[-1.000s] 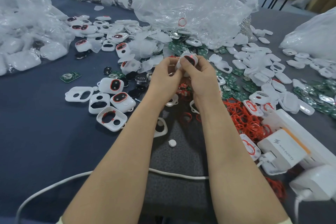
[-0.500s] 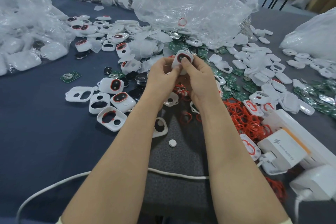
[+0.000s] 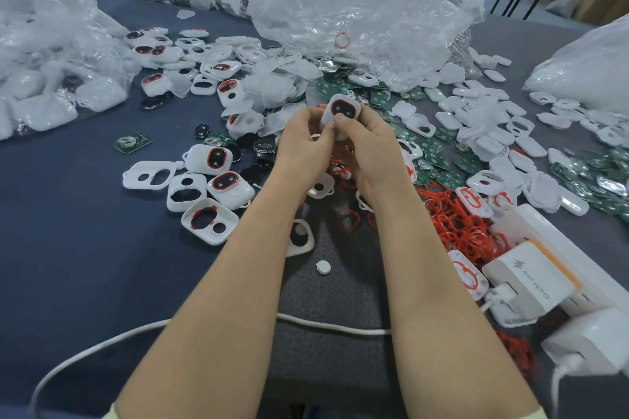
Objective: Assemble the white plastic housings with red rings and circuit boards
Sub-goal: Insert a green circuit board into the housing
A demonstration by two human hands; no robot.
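**Inspector:** Step in hand?
**Examiner:** Both hands hold one white housing (image 3: 340,110) raised above the parts heap. The left hand (image 3: 306,143) has its fingers curled against the housing's left side, and the right hand (image 3: 369,150) clamps its thumb on the lower face. The red ring and dark insert look seated, so I judge this a closing press or check.
**Inspector:** Next move?
**Examiner:** Probably to set it by the finished housings (image 3: 224,160) on the left.
**Inspector:** Room?
**Examiner:** There is open blue cloth (image 3: 85,265) left of the forearms. Loose red rings (image 3: 456,224) and the power strip (image 3: 531,282) crowd the right, and a white cable (image 3: 326,325) crosses under both arms.
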